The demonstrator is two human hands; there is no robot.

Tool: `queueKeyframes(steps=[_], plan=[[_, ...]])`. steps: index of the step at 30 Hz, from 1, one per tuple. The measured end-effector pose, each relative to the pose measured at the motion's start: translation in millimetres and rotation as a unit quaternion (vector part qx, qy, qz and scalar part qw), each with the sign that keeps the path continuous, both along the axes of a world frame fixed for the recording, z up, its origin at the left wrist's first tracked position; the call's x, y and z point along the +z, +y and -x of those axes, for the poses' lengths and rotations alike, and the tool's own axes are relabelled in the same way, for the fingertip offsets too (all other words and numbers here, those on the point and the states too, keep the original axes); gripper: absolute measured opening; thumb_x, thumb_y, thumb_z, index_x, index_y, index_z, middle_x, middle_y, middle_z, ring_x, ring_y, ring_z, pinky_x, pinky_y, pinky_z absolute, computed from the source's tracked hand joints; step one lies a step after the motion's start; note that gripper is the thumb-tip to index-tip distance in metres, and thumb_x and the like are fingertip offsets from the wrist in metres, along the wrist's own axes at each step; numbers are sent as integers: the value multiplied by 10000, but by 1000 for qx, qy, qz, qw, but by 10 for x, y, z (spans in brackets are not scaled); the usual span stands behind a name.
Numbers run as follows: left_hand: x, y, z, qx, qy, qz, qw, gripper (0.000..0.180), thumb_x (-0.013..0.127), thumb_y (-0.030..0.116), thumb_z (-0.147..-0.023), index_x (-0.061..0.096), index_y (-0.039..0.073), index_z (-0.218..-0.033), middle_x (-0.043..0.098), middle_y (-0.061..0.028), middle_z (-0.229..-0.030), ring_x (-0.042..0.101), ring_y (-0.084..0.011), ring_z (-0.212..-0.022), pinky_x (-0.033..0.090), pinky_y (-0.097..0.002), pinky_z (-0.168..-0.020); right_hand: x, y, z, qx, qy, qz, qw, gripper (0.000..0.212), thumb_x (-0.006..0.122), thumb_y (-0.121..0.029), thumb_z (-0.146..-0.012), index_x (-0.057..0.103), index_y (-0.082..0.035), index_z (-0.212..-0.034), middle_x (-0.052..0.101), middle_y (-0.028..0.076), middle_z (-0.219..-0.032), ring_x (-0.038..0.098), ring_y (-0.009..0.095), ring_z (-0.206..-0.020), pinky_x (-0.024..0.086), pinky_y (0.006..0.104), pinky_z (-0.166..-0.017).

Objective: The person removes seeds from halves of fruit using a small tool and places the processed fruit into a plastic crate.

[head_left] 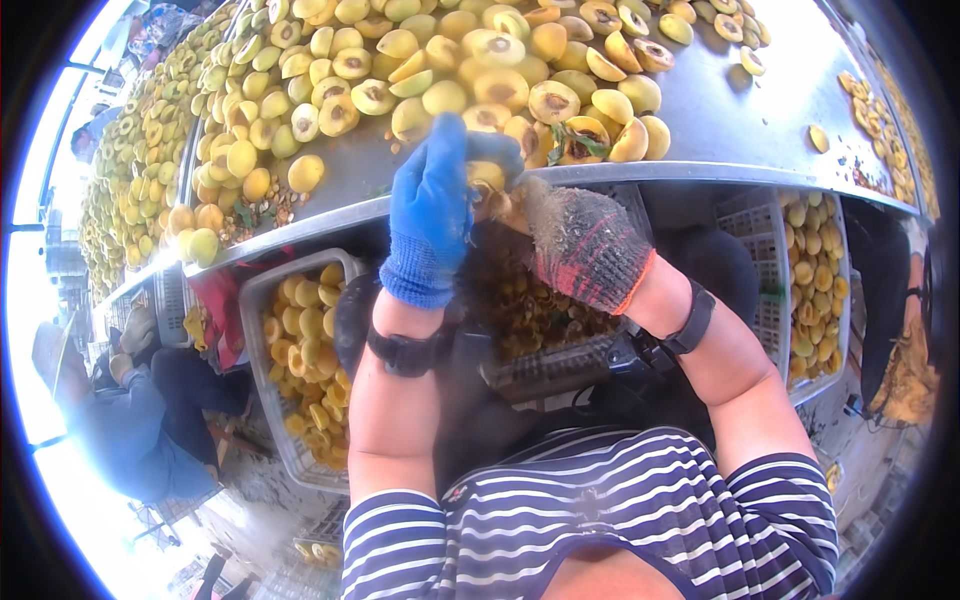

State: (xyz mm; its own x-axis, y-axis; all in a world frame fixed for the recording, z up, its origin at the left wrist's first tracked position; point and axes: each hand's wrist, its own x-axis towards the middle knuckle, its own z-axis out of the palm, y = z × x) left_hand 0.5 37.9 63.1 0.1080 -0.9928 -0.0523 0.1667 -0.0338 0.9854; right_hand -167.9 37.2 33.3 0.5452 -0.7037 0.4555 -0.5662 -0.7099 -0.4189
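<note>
My left hand (430, 215), in a blue knit glove, is closed around a yellow stone-fruit half (487, 177), likely apricot or peach, over the table's front edge. Beside it, my right hand (590, 245) wears a grey and red work glove, worn and dirty. Its fingers are curled up close to the fruit; whatever they grip is blurred and hidden. Just beyond both hands lies a heap of cut yellow fruit (400, 45), many halves showing brown centres. A few green leaves (592, 146) lie among them.
A metal table (720, 150) spans the front. Below stand a crate (350, 262) of fruit halves at left, a dark bin (550, 375) of scraps between my legs, and a white crate (785, 250) at right. Another person (140, 420) sits at far left; someone's arm (912, 290) shows at right.
</note>
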Motion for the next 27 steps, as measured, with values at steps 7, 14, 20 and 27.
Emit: queueKeyframes(steps=[7,14,20,27], plan=[[-41,-9,-117,-99,-55,72,991,625,350,510,-1042,697,-9,-1001,699,-59,-928,619,-127,-822,490,-247,-735,-36,-155,15,185,-91,-183,961,348,690,-143,-862,576,-14,-1165,676,107,-890,656,281,-792,523,381,-697],[-144,75,52,-50,-10,115,992,599,381,484,-1042,650,-46,-1114,694,-111,-1044,646,-163,-931,518,-289,-839,247,-28,69,153,-242,-618,732,302,737,-189,-876,623,-87,-1135,613,-30,-720,566,67,-560,414,214,-452],[-26,60,33,-87,8,47,995,565,480,463,-1015,699,-57,-981,716,-132,-868,682,-187,-802,545,-306,-786,100,-62,105,201,-192,-694,664,267,655,-81,-922,620,-42,-1184,665,60,-1085,632,124,-942,529,242,-789],[38,104,-82,-229,27,72,970,665,425,560,-1001,699,-46,-981,717,-143,-893,689,-214,-780,557,-323,-784,-35,102,227,332,-459,-759,320,337,540,-125,-987,541,-18,-1307,634,123,-1192,636,206,-1078,520,322,-958]])
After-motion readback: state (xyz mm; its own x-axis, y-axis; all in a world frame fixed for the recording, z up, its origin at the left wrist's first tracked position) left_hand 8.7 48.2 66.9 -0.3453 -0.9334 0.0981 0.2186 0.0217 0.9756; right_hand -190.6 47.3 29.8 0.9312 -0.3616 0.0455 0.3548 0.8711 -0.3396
